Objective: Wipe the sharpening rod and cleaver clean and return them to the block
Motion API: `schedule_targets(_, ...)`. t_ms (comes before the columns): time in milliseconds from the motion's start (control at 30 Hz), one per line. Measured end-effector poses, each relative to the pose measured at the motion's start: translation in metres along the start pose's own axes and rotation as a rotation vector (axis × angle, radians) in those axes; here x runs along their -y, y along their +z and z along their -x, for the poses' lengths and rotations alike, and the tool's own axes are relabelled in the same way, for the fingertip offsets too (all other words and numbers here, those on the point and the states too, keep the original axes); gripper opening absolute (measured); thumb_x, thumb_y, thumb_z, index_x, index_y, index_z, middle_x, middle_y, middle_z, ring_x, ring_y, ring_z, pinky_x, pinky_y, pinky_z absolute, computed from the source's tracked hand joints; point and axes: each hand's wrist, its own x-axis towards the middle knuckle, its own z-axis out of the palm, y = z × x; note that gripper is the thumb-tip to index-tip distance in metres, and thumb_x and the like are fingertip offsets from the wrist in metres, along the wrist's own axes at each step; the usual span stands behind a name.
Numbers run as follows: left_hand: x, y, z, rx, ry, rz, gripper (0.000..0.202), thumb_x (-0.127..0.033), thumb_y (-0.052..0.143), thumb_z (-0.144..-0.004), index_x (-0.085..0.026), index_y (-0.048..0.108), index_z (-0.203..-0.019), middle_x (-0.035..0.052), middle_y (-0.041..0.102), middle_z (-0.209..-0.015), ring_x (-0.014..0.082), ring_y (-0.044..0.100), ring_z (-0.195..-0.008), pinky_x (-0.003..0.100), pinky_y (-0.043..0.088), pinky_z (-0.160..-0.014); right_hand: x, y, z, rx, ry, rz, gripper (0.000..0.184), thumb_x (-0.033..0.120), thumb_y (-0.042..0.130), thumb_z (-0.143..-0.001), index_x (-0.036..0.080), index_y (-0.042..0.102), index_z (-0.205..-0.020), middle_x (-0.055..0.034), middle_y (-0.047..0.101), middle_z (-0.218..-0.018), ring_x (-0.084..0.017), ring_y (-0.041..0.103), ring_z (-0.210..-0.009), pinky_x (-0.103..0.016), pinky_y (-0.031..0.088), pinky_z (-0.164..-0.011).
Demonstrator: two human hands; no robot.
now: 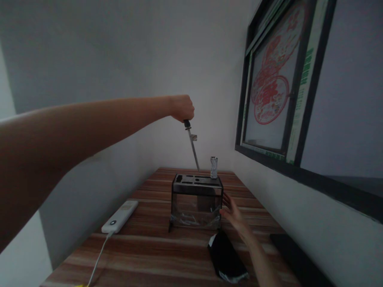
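Observation:
Raised above the table, my left hand (183, 107) is closed around the black handle of a sharpening steel (193, 149). The thin grey rod slants down with its tip just above the knife block, and a small tag hangs beside it. The knife block (197, 190) has a black slotted top and clear sides with crumpled plastic film on them. My right hand (231, 211) is at the block's right side, fingers stretched and apart, seemingly touching its edge. A silver-white upright piece (214, 167) stands at the top's right rear; I cannot make out its kind.
The striped wooden table (155, 255) runs back to the wall. A white power strip (120, 217) with a cable lies at the left. Nearer me are a black pouch-like thing (227, 257) and, at the right, a flat black object (299, 259). A dark-framed window (239, 107) is on the right wall.

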Motion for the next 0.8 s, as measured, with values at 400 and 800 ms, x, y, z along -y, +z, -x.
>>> schedule_targets(400, -0.013, -0.001, -0.004, 0.196, 0.192, -0.155, 0.009, -0.016, 0.059, -0.069, -0.017, 0.063, -0.061, 0.0045, 0.065, -0.067, 0.0215, 0.059, -0.081, 0.031, 0.036, -0.075, 0.001, 0.017, 0.013, 0.007, 0.019, -0.059, 0.055, 0.044, 0.075, -0.065, 0.025, 0.059, -0.114, -0.0077, 0.061, -0.123, -0.025, 0.054, -0.116, -0.043, 0.036, -0.102)
schedule_targets(800, -0.027, -0.001, -0.010, 0.212, 0.241, -0.207, 0.013, -0.017, 0.055, -0.073, -0.019, 0.065, -0.066, 0.0043, 0.067, -0.073, 0.0194, 0.057, -0.081, 0.029, 0.035, -0.074, 0.000, 0.017, 0.010, -0.008, 0.027, -0.063, 0.051, 0.045, 0.075, -0.064, 0.025, 0.062, -0.109, -0.0070, 0.064, -0.118, -0.025, 0.056, -0.113, -0.045, 0.038, -0.100)
